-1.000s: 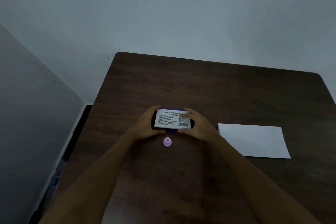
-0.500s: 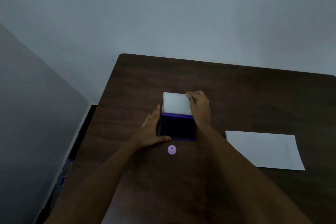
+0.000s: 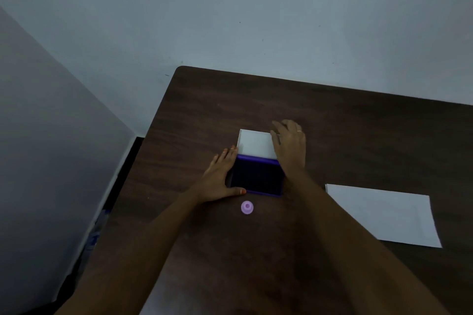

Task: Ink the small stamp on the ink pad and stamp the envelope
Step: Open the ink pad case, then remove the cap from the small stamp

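The ink pad [image 3: 257, 177] lies open on the dark wooden table [image 3: 358, 135], its purple pad facing up and its white lid [image 3: 254, 145] folded back flat behind it. My left hand [image 3: 220, 176] rests flat against the pad's left side, thumb along its front edge. My right hand [image 3: 289, 146] lies flat at the lid's right edge, fingers spread. The small pink stamp [image 3: 247, 207] stands on the table just in front of the pad, untouched. The white envelope [image 3: 384, 215] lies flat to the right.
A pale wall runs behind the table and another along the left side. The table's left edge drops to a dark floor gap [image 3: 112, 202].
The ink pad's lid has swung open and now lies flat behind the pad. My right hand moved back with the lid; my left hand stayed at the pad's left side.
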`<move>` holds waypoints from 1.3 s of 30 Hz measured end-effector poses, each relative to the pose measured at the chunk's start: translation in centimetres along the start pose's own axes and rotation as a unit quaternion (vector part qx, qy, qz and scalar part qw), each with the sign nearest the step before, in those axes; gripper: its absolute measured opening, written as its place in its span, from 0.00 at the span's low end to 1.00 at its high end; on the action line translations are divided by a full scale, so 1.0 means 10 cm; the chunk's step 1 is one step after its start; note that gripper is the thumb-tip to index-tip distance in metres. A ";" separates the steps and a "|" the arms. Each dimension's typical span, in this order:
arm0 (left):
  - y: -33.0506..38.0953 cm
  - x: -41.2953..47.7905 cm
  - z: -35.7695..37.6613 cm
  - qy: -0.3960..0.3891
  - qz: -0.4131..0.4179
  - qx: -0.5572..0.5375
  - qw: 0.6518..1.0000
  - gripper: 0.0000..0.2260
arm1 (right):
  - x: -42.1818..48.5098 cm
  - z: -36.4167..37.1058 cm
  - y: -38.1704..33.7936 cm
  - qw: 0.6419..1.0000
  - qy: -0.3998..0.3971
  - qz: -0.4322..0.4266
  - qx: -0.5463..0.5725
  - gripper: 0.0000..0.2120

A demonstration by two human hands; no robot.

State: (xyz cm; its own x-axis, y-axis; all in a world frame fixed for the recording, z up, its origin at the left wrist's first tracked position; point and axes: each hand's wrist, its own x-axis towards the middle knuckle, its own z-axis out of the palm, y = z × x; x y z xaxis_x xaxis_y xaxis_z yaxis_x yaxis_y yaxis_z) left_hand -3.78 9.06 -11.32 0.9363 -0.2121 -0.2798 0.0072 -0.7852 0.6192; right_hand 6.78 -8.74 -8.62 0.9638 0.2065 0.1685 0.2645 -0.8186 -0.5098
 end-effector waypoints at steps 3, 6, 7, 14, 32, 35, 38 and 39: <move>0.03 -0.02 -0.03 -0.019 -0.030 -0.044 0.998 0.46 | -0.28 -0.05 -0.08 0.997 0.000 -0.024 0.075 0.10; 0.07 -0.10 -0.07 -0.004 -0.076 -0.125 0.989 0.42 | -0.63 -0.11 -0.17 0.989 -0.074 -0.062 0.114 0.07; 0.09 -0.14 -0.05 0.026 -0.080 -0.143 0.986 0.37 | -0.75 -0.12 -0.19 0.986 -0.091 -0.073 0.119 0.07; 0.24 -0.51 0.10 0.234 -0.048 -0.090 0.967 0.13 | -1.37 -0.13 -0.25 0.971 -0.191 -0.093 0.110 0.14; 0.95 -0.87 0.36 0.253 -0.038 -0.361 0.897 0.13 | -1.54 -0.36 -0.42 0.582 -0.157 0.418 0.680 0.05; 0.99 -0.85 0.33 0.264 -0.031 -0.336 0.904 0.12 | -1.51 -0.38 -0.40 0.552 -0.148 0.429 0.699 0.05; 1.01 -0.85 0.31 0.258 -0.022 -0.342 0.903 0.11 | -1.52 -0.38 -0.36 0.535 -0.147 0.422 0.717 0.05; 1.02 -0.85 0.31 0.257 -0.024 -0.351 0.900 0.11 | -1.52 -0.39 -0.35 0.523 -0.145 0.419 0.728 0.06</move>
State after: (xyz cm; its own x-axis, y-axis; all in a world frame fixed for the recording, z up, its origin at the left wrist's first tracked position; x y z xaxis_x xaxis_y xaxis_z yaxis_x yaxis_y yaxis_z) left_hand -12.69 1.07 -4.90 0.9663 0.2517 -0.0533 0.1027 -0.1873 0.9769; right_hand -8.89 -11.10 -6.16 0.6706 0.3472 -0.6556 -0.7128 0.5462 -0.4399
